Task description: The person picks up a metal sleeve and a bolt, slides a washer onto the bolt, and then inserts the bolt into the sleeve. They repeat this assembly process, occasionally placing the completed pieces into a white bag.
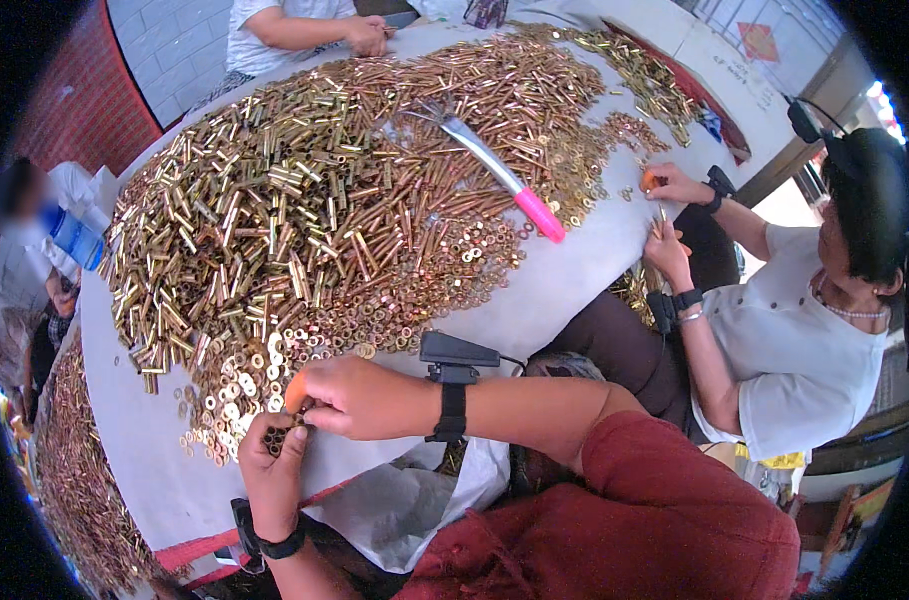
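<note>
My left hand (271, 470) is closed around a small bundle of brass-coloured metal sleeves (274, 441), their round open ends facing up. My right hand (359, 398), with an orange finger cover (295, 392), reaches over the bundle with fingertips pinched at its edge. Whatever is in that pinch is too small and hidden to tell. Just beyond my hands lie loose flat washers (232, 392) and a band of small nuts (399, 308). Behind them spreads a large heap of metal sleeves (264, 200) and long threaded bolts (414, 190).
A brush with a pink-tipped handle (494, 175) lies across the heap on the pale table cover (534, 305). At the right a co-worker in a white shirt (804, 330) handles small parts; another person's hand (367, 36) is at the far edge. More parts (79, 480) lie lower left.
</note>
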{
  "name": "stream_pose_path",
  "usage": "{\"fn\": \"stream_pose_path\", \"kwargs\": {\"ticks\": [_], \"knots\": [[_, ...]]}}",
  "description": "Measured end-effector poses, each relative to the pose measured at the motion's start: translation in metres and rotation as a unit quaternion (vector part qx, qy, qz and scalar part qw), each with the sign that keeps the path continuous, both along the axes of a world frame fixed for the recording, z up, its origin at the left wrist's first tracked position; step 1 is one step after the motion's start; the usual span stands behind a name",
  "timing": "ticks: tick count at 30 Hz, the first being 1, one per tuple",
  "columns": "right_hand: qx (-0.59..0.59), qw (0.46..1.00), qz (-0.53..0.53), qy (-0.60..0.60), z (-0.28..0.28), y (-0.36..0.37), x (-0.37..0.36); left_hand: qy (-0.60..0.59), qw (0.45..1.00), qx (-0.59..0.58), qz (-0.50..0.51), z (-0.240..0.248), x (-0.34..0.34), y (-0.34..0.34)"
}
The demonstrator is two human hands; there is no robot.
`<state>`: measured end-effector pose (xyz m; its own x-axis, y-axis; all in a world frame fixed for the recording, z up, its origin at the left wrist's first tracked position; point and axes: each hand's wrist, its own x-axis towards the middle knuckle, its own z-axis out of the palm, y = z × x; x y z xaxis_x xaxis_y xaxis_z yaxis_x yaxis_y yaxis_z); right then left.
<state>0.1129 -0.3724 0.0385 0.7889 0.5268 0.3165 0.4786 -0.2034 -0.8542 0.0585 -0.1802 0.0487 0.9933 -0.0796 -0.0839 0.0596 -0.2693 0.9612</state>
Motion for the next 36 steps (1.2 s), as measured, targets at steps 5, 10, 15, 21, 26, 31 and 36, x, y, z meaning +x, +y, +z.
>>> {"fn": "stream_pose_path", "kwargs": {"ticks": [5,10,15,21,26,31,36], "knots": [[0.01,1.0,0.018,-0.004,-0.001,-0.004,0.004,0.016,1.0,-0.011,0.002,0.0,0.005,-0.005],[-0.039,0.999,-0.005,-0.007,-0.001,-0.001,0.0,0.004,1.0,0.021,0.0,0.0,0.003,-0.003],[-0.155,0.987,-0.01,-0.045,0.012,-0.001,-0.002,-0.001,0.999,0.038,-0.02,-0.005,0.0,0.005],[0.011,0.996,-0.085,-0.028,-0.007,0.007,-0.004,0.014,1.0,0.025,0.01,-0.005,0.005,-0.001],[0.014,0.994,-0.067,0.088,-0.005,0.004,-0.001,0.0,0.999,-0.023,0.047,-0.005,0.005,-0.01],[-0.01,0.981,0.025,0.192,-0.015,-0.003,0.007,0.036,0.991,-0.085,0.095,-0.01,0.006,-0.006],[0.141,0.967,-0.04,0.209,-0.022,0.009,0.006,0.037,0.992,-0.077,0.096,-0.007,0.007,-0.007]]}}
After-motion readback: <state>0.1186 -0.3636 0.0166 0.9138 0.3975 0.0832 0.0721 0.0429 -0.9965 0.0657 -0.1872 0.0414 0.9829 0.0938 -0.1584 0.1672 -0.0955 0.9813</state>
